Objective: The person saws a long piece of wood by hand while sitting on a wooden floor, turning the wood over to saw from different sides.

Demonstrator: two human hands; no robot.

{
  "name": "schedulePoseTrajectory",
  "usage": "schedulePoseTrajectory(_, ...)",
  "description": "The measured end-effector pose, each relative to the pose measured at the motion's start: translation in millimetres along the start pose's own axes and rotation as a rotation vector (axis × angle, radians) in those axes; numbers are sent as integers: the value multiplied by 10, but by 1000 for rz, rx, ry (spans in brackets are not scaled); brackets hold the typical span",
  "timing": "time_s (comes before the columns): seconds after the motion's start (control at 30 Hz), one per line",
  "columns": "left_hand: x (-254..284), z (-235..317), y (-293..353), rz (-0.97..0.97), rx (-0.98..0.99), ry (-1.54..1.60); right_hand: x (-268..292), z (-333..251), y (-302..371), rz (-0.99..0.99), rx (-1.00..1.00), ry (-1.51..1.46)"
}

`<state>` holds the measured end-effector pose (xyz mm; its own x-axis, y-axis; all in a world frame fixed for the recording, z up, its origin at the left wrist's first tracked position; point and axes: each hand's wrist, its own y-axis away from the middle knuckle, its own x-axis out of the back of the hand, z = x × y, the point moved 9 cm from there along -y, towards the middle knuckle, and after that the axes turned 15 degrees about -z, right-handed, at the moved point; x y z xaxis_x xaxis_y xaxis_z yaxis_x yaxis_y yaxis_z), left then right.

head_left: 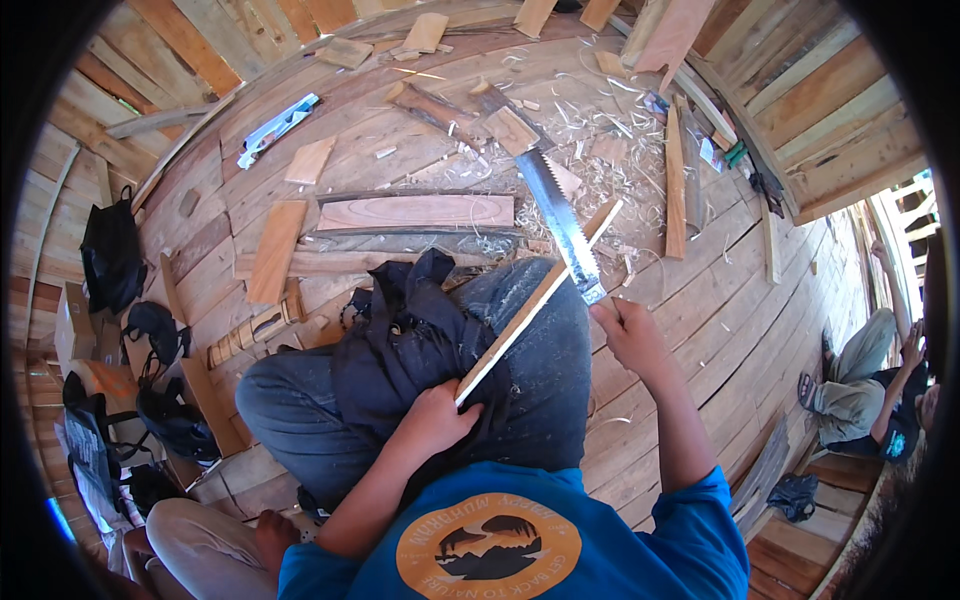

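My left hand [436, 428] is closed around the near end of a thin wooden strip [530, 312], which slants up and away to the right across my raised knee. In my right hand [632, 335] is the handle of a hand saw, mostly hidden by my fingers. The saw's shiny toothed blade [556, 215] points away from me and crosses the strip near its far end; whether the teeth touch the wood I cannot tell. A dark cloth [415, 330] lies bunched over my lap beside the strip.
Wood shavings [610, 150] and offcuts litter the plank floor ahead. A long board [415, 211] lies beyond my knees, with a wooden hand plane [255, 332] to the left. Bags [113, 255] and boxes stand far left. One person [865, 385] sits at right; another's leg [205, 545] shows lower left.
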<state>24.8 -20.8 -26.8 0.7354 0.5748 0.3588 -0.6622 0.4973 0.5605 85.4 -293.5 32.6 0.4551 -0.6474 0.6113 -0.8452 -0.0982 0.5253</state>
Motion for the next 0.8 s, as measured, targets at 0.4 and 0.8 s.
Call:
schedulePoseTrajectory(0.4, -24, -37, -14, -30, 40, 17, -83, -117, 61, -1, 27, 67)
schedulePoseTrajectory(0.8, -27, -57, -25, -51, 68, 0, -172, -34, 81, -12, 27, 116)
